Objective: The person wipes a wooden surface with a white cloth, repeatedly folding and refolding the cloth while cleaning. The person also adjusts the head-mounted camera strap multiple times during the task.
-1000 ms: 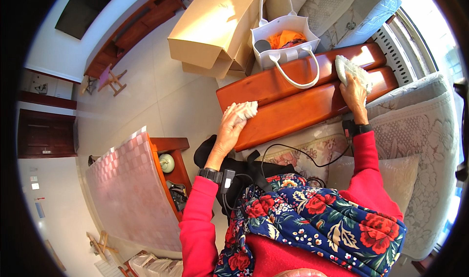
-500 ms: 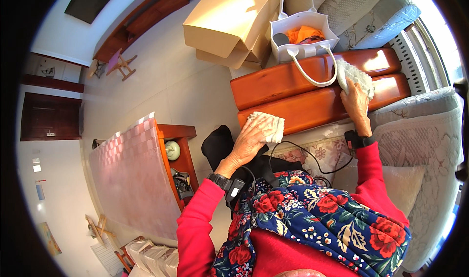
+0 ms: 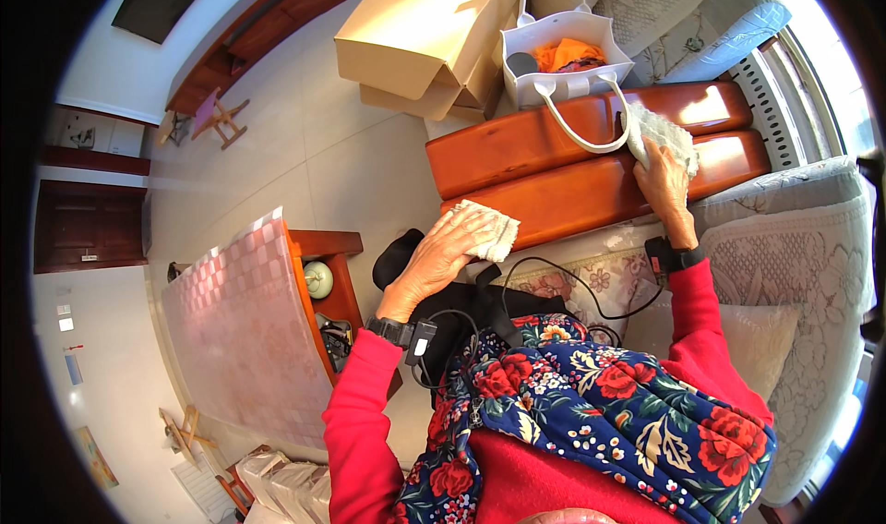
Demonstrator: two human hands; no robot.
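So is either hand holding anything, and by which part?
The left hand covers the left part of a white cloth, the right hand the near part of a greyish cloth. Whether the fingers grip or only press is hidden.

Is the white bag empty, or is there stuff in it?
Not empty: the white bag is open at the top, and something orange and something grey show inside.

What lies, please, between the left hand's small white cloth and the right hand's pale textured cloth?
In the head view, glossy red-brown wooden slabs span the stretch, with a looped white bag handle drooping over them near the pale textured cloth.
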